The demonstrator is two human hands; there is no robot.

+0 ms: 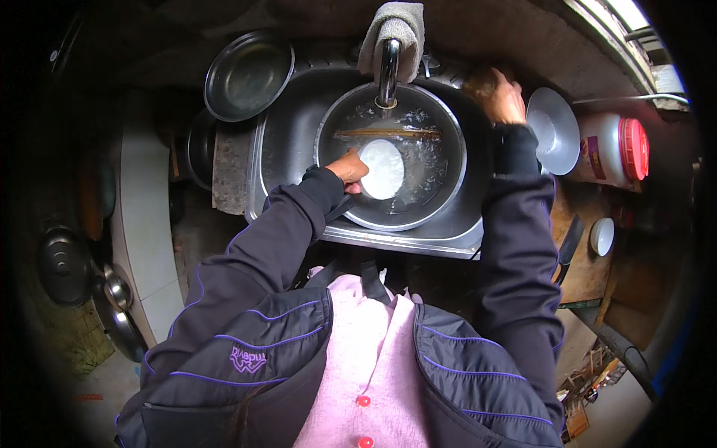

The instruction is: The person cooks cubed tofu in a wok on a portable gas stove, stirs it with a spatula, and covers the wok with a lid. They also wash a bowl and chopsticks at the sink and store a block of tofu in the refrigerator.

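Observation:
My left hand (350,169) pinches the left rim of a white bowl (382,169) inside a large round metal basin (460,162). The basin holds water with suds and stands in a steel sink (285,145). Above the bowl, wooden chopsticks (392,133) lie across the basin. My right hand (503,98) reaches to the sink's back right corner, its fingers on a dim brownish thing (482,81) whose kind I cannot tell. A metal faucet (389,73) with a grey cloth (413,33) wrapped round it points down over the basin.
A metal pan (249,75) rests at the sink's back left corner. To the right stand a grey metal bowl (553,131) and a plastic tub with a red lid (634,148). A cleaver (571,241) and a small white bowl (602,237) lie on a wooden board (585,280).

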